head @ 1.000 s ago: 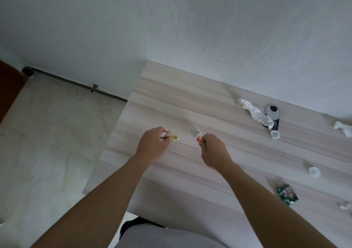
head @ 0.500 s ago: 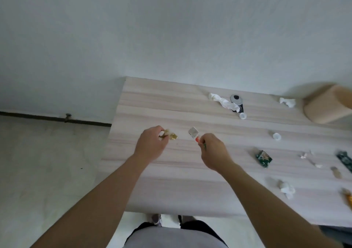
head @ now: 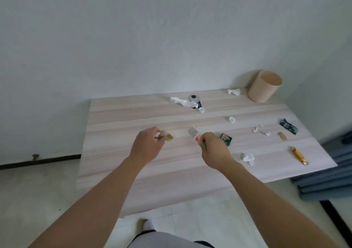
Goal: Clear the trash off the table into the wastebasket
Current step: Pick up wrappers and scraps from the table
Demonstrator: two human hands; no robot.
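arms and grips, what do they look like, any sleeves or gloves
The left forearm and right forearm are bare to the frame edge, no sleeves. The left grip and right grip wear no gloves; no rings, watch or bands show.

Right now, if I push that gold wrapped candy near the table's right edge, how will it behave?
The gold candy looks small, so probably light. Its rounded middle may let it roll, though the twisted ends should damp that. It lies close to the table edge, so a push could send it off.
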